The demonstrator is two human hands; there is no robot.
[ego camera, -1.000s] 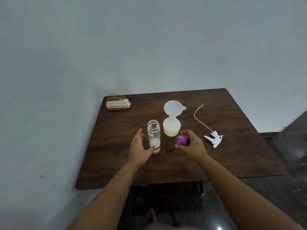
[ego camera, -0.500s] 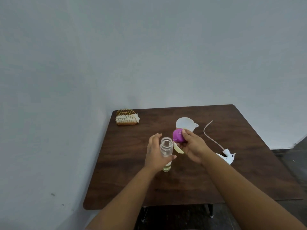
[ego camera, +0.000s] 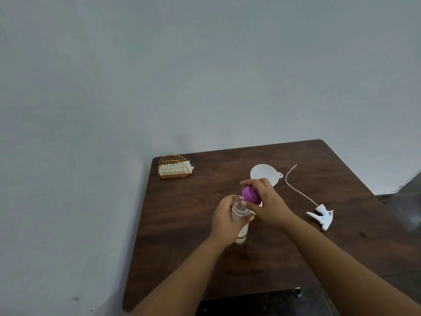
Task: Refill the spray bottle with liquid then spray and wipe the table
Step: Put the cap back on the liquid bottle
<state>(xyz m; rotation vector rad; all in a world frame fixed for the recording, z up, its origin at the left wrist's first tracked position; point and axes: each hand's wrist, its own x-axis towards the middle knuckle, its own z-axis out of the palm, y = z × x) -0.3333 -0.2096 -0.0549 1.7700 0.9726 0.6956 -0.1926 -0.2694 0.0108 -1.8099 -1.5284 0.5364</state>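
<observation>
A clear glass jar [ego camera: 239, 209] with a little pale liquid at its bottom stands near the table's middle, and my left hand [ego camera: 224, 218] is wrapped around it. My right hand [ego camera: 267, 205] holds a purple lid [ego camera: 251, 195] tilted just above and right of the jar's open mouth. Behind my right hand a white funnel [ego camera: 264, 174] sits in the spray bottle, whose body is hidden. The white spray trigger head [ego camera: 321, 215] with its long thin tube [ego camera: 296, 188] lies on the table to the right.
A gold wire holder with white napkins [ego camera: 174, 168] stands at the far left corner of the dark wooden table [ego camera: 182, 247]. A grey wall rises behind and to the left. Dark floor shows at the right and below the table's near edge.
My left hand has closed around the jar. My right hand has carried the purple lid up and left to the jar's mouth. The view has tilted up.
</observation>
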